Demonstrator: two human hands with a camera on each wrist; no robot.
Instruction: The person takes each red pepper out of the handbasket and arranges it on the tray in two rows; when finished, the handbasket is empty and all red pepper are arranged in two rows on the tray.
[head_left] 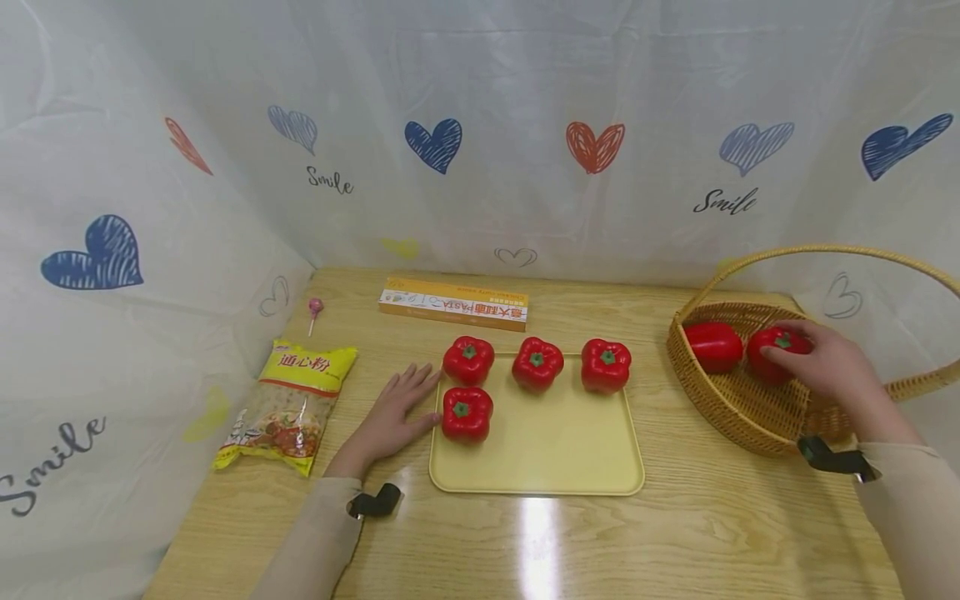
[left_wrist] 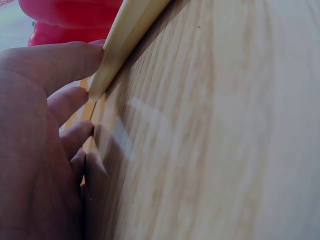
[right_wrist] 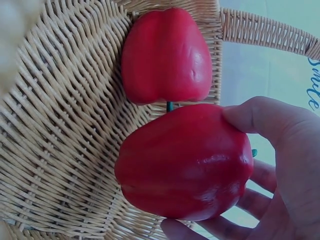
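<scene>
My right hand (head_left: 832, 362) grips a red bell pepper (right_wrist: 185, 162) inside the wicker basket (head_left: 720, 417), thumb on one side and fingers on the other. Beside it in the basket lies a second red bell pepper (right_wrist: 167, 57) on its side. My left hand (head_left: 393, 412) rests at the left edge of the pale yellow tray (head_left: 555, 450), its fingers fairly straight, thumb and index touching the rim in the left wrist view. Several red bell peppers sit on the tray, green stems up: three along the back edge and one pepper (head_left: 467, 414) at the left.
A yellow-ended bag of pasta (head_left: 288, 408) lies left of my left hand, with a pink lollipop (head_left: 315, 308) behind it. An orange and white pasta box (head_left: 453, 304) lies behind the tray. The basket's tall handle (head_left: 825, 248) arches over its right side.
</scene>
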